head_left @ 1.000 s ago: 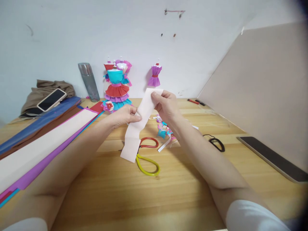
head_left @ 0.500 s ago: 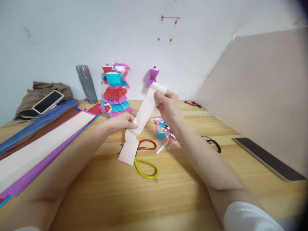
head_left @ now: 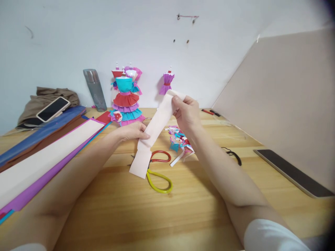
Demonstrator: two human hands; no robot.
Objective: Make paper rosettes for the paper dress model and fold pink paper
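A pale pink paper strip [head_left: 157, 123] slants between my two hands above the wooden table. My left hand [head_left: 136, 131] pinches it at its lower part, thumb on top. Near its upper end, my right hand [head_left: 186, 109] grips the strip between thumb and fingers. The lower end hangs down past my left thumb and covers part of the scissors [head_left: 160, 181], which lie with one red and one yellow handle loop. To the right, a small pile of coloured paper scraps [head_left: 179, 141] lies partly behind my right forearm.
Mini dress forms in paper dresses [head_left: 126, 99] stand at the back, with a purple one [head_left: 167, 82] beside them. A flask [head_left: 94, 90] leans on the wall. Long paper sheets [head_left: 52, 153] and a phone [head_left: 53, 108] lie left; a dark tablet [head_left: 290, 170] lies right.
My right hand has moved slightly right and up with the strip's upper end, drawing the strip straighter. My left hand keeps its pinch in nearly the same place.
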